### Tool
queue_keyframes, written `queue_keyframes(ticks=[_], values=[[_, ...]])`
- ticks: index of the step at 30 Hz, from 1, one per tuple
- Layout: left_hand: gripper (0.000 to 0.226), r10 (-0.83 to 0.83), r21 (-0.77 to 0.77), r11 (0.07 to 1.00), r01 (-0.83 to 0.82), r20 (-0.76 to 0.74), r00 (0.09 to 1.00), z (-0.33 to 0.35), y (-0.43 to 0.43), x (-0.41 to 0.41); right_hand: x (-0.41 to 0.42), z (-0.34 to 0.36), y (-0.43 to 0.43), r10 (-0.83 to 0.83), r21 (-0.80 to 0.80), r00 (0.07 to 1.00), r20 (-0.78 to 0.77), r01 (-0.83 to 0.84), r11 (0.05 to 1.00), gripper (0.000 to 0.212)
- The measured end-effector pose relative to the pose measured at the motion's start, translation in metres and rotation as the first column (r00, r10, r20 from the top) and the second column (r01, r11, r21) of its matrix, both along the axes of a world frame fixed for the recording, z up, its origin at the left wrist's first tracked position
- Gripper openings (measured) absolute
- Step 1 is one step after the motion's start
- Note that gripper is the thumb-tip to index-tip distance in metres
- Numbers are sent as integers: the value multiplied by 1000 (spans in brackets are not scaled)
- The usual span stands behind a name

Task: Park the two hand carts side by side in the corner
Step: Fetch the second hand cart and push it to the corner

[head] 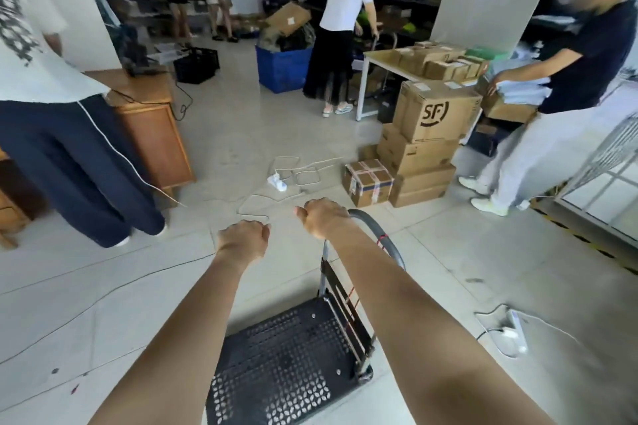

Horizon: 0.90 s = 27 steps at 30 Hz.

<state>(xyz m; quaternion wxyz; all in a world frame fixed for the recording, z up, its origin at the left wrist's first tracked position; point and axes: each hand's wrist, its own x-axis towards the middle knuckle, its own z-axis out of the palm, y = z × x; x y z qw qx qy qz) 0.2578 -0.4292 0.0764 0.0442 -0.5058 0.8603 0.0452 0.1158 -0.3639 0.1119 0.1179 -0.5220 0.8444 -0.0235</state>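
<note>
The hand cart point(290, 355) sat directly below the camera, between the two forearms, its black perforated platform running lengthwise from the wearer toward the room, with the folding frame and grey tubular handle point(376, 228) rising at the far end. The platform appeared to be moulded plastic pierced with a leaf-shaped pattern; the handle was smooth bent tube with a red tie near its right bend. The right hand point(322, 217) was clenched over the top of the handle bar, making it the controlling grip. The left hand point(245, 238) was curled into a loose fist beside the handle but apart from it, grasping nothing visible. Only one cart was in view; the second cart and the target corner could not be identified. Ahead, on the glossy tiled floor point(241, 134), lay a white power strip point(278, 181) with looped cable, a probable snag hazard. Further right stood stacked cardboard boxes point(424, 145).
</note>
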Motion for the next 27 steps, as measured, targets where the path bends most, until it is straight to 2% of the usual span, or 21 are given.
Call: queue_keyframes(ticks=[6,15,21,24,27], values=[[49,34,-6,999,-34,65,997,-7,38,-71,-73,-16,25,30,1,1000,-7,-30,1000,53],[49,235,27,971,-239,89,968,-17,104,-180,-200,-43,69,253,5,965,70,-254,967,48],[48,303,77,947,-311,95,948,-43,144,-232,-246,-70,81,349,0,923,162,-353,936,42],[48,318,102,938,-331,128,940,-61,151,-255,-262,-82,74,416,23,893,170,-425,905,32],[48,343,118,926,-357,128,931,-73,145,-278,-277,-92,59,458,48,871,177,-472,880,32]])
